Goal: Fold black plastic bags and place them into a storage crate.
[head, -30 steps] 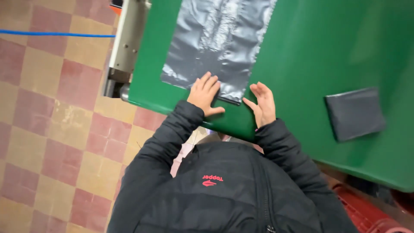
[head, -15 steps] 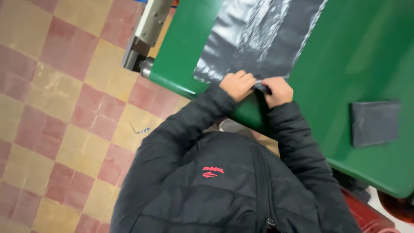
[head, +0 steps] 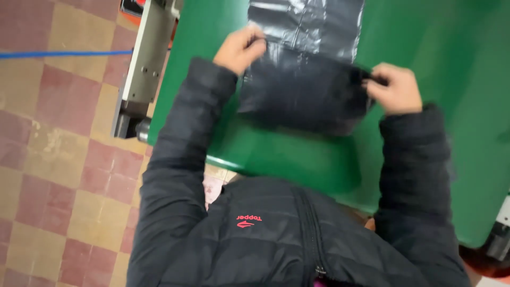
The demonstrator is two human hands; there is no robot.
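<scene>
A dark grey plastic bag lies on a green table, its near part folded over onto itself. My left hand pinches the left end of the fold. My right hand pinches the right end, and the fold is stretched between the two hands. Past the fold the rest of the bag runs flat toward the top of the view. Both arms are in black padded jacket sleeves.
A grey metal machine part is fixed at the table's left side. The floor has red and tan tiles, with a blue line across it. The table's rounded near edge sits close to my chest.
My hands were together at the bag's near edge by the table rim. They have since moved apart and away from me, carrying that edge over the bag into a fold.
</scene>
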